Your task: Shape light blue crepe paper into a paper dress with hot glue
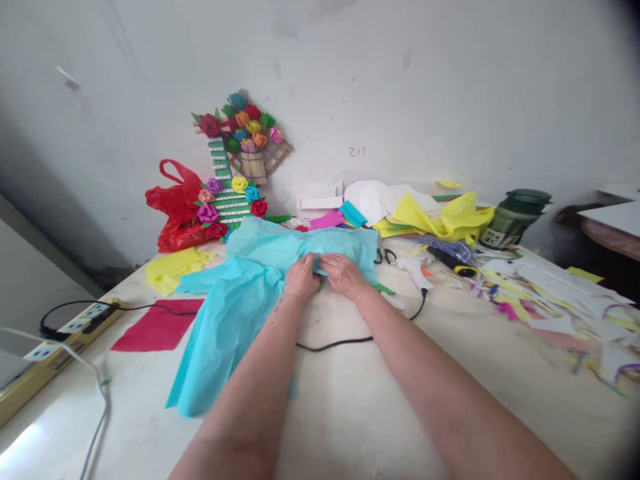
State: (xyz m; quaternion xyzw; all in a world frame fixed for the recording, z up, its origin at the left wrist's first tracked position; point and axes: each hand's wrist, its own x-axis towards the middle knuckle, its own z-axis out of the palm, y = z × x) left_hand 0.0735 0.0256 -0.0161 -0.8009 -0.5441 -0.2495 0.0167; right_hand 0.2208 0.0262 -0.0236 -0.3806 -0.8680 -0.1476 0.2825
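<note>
A large sheet of light blue crepe paper [235, 313] lies crumpled across the middle of the table. Both arms reach forward to its far edge. My left hand [301, 277] and my right hand [343, 273] sit side by side, fingers curled and pinching a folded bit of the blue paper between them. A black cord [335, 344] runs under my forearms.
A white glue gun [414, 272], scissors [385, 255] and a yellow-black cutter [453, 263] lie right of the hands. Yellow paper [440, 217], a green jar [515, 217], paper scraps at right. A red sheet [159, 327], power strip [75, 323], red bag [177, 207] and paper-flower craft [237, 163] at left.
</note>
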